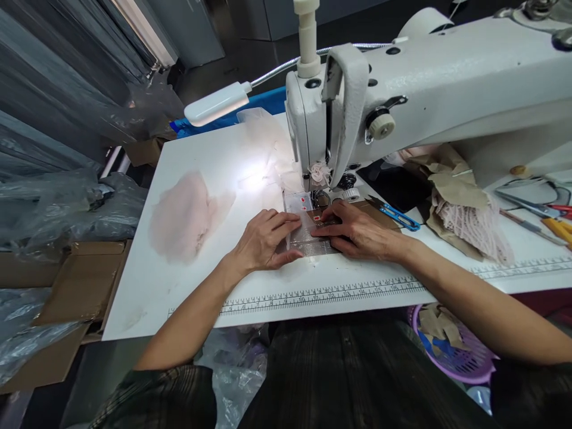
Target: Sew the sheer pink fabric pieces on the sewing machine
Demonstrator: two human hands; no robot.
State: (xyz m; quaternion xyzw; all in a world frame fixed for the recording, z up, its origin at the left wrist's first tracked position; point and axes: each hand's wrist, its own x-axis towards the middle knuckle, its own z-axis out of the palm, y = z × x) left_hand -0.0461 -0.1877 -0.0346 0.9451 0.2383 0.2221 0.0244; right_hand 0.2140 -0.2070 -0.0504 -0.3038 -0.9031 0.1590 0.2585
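Observation:
My left hand [268,241] lies on the sewing machine bed left of the needle area, fingers stretched forward and thumb apart. From the other side my right hand [353,232] rests with its fingers spread and pressing down. Between them is a piece of thin sheer fabric [306,223], hard to make out against the shiny machine plate [313,247]. The white sewing machine [308,125] stands just ahead, its presser foot close to my right fingertips. A pale pink ruffled bit of fabric [319,173] sits at the needle head.
Blue thread snips [400,217] lie right of my right hand. Pale pink tulle [183,217] lies on the white table [147,298] at left. A lamp [217,104] shines from behind. Scissors [527,202] and brown paper [451,185] are at right; a purple basket [473,372] stands below.

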